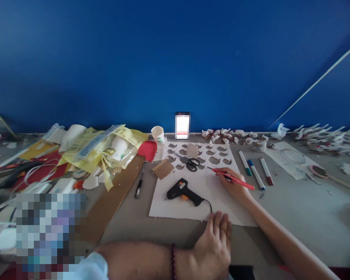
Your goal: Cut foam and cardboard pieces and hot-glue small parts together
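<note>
Red marker is sitting pinched in the right hand, center-right of the frame, fingers closing narrow around the barrel nr the tip end. Long axis is running diagonal: tip pointing up-left toward the cutout rows, back end sticking out lower-right past the knuckles. Tip is resting on, or just above, the white sheet; can't tell which from this angle.

Left hand is lying flat at bottom center, fingers together and extended, fingertips touching the sheet's near edge, holding nothing. So the right hand is the one on the marker, and the left is well apart from it, down-left.

Other stuff on the sheet: black glue gun w/ orange trigger lying left of the marker, cord trailing toward the left hand's fingertips. Black-handled scissors are lying up among the cutouts, small brown card square just off the sheet's left edge. Three more markers are lined up just right of the sheet, near the right hand. Paper cup and a yellow bag pile are sitting upper left.
</note>
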### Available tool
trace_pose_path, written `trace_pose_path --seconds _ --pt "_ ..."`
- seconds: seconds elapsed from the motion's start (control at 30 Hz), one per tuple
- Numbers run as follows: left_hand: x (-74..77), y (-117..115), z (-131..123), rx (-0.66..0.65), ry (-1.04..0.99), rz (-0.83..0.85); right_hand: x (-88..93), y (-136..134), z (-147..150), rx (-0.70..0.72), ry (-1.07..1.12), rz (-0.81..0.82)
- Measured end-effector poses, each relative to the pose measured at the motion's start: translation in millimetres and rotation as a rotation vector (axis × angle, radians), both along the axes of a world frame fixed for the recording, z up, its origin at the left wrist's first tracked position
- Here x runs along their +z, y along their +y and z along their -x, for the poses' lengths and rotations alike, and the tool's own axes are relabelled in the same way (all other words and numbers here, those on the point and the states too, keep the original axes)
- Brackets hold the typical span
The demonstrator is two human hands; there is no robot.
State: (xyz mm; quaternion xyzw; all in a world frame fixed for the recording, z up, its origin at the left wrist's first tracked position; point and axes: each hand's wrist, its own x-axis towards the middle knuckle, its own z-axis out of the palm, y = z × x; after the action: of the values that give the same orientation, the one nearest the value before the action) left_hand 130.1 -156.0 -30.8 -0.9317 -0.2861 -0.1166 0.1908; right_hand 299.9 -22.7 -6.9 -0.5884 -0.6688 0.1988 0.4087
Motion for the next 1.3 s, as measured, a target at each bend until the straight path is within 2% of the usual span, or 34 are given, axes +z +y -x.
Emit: trace_pose_path --seconds 0.37,0.6,0.87,1.07,1.3 --pt "4.2 0 2 -0.02 0.01 0.03 -5.1 2 -2 0.02 -0.054 -0.008" --pt "-2.9 -3 -2 0.018 0.037 0.016 -9.5 7 -1 0.048 -0.071 -0.01" --pt "2.0 -2 -2 0.021 0.019 -0.013 0.9 7 -5 0.086 -0.096 -0.007" --pt "-1.0 -3 -3 0.051 0.014 -0.022 4.9 5 -9 0.108 -0.07 0.03" --pt "4.1 -1 0 0.0 0.025 -0.023 -5.7 1 -11 0.028 0.058 0.076"
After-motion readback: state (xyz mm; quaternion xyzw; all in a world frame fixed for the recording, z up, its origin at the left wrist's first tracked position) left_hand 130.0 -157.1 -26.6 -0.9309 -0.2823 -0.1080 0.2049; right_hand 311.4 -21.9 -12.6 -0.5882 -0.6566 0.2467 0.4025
